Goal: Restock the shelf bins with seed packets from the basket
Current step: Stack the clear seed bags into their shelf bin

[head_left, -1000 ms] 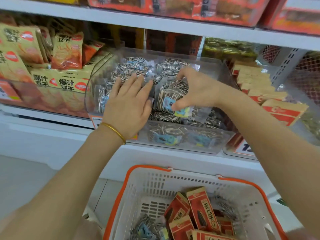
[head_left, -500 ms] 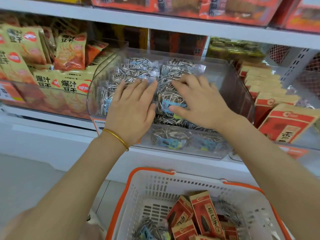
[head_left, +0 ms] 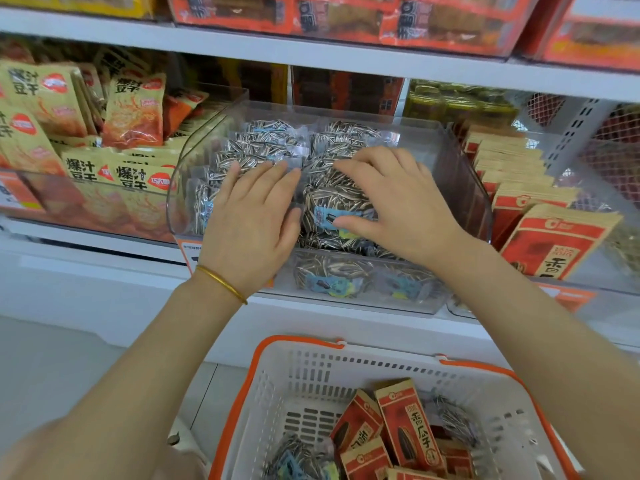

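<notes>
A clear plastic bin (head_left: 460,188) on the middle shelf holds several clear packets of striped sunflower seeds (head_left: 332,202). My left hand (head_left: 252,223) lies flat with fingers spread on the left stack of packets. My right hand (head_left: 398,202) rests palm down on the right stack, its thumb on a blue-labelled packet. Neither hand grips anything. Below, a white basket with an orange rim (head_left: 298,344) holds red and tan seed packets (head_left: 408,427) and a few clear striped ones (head_left: 298,459).
A bin of yellow and orange snack bags (head_left: 104,140) stands to the left. A bin of red and tan seed packets (head_left: 540,216) stands to the right. The upper shelf (head_left: 311,50) carries red packages. White shelf base and floor lie below.
My right hand let go of the blue-labelled packet it pinched and flattened onto the right stack. My left hand stayed pressed on the left stack. The view shifted slightly.
</notes>
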Demonstrator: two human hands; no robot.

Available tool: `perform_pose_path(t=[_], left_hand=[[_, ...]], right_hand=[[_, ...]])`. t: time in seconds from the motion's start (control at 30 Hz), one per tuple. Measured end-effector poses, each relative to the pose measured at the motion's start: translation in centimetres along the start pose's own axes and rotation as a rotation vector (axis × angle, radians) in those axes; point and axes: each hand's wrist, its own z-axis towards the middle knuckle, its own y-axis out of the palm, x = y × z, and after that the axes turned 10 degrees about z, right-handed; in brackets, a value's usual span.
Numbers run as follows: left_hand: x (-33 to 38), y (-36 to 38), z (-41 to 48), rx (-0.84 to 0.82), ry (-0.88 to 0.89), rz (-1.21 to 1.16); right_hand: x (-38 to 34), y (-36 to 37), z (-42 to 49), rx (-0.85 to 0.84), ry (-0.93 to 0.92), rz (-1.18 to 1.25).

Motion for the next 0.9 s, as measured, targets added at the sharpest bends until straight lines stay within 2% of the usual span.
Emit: perform_pose_path(t=[0.07,0.17,0.23,0.3,0.33,0.47,0.53,0.6,0.77,0.9], left_hand=[[0.2,-0.8,-0.3,0.083,0.026,-0.027],[1.0,-2.6,-2.1,0.225,0.081,-0.048],[1.7,-3.0,-4.6,0.183,0.206,-0.061],[2.2,-2.5,-7.7,0.006,0.325,-0.089],[2.4,-2.0,-9.2,-0.115,0.35,-0.099],[2.0,0.4,-14.3,-0.543,0.402,-0.119],[1.6,1.3,-15.8,-0.674,0.429,-0.107],[1.6,1.7,-16.4,-0.735,0.437,-0.079],[2.3,2.6,-15.6,-0.945,0.434,0.063],[1.9,3.0,-15.1,-0.992,0.424,0.061]], right_hand=[[-0.3,-0.4,-0.6,0.076,-0.023,0.023],[-1.8,-0.8,-3.3,0.285,-0.119,0.179],[-3.6,1.0,-6.7,0.327,-0.162,0.327],[-5.1,4.8,-10.8,0.186,-0.141,0.402],[-5.6,7.2,-12.7,0.048,-0.105,0.43],[-6.8,16.5,-18.4,-0.681,0.213,0.58],[-7.5,20.1,-19.9,-0.898,0.315,0.6],[-8.4,22.7,-20.7,-1.024,0.369,0.605],[-10.1,26.8,-21.4,-1.208,0.397,0.406],[-11.0,28.8,-22.6,-1.284,0.465,0.413]])
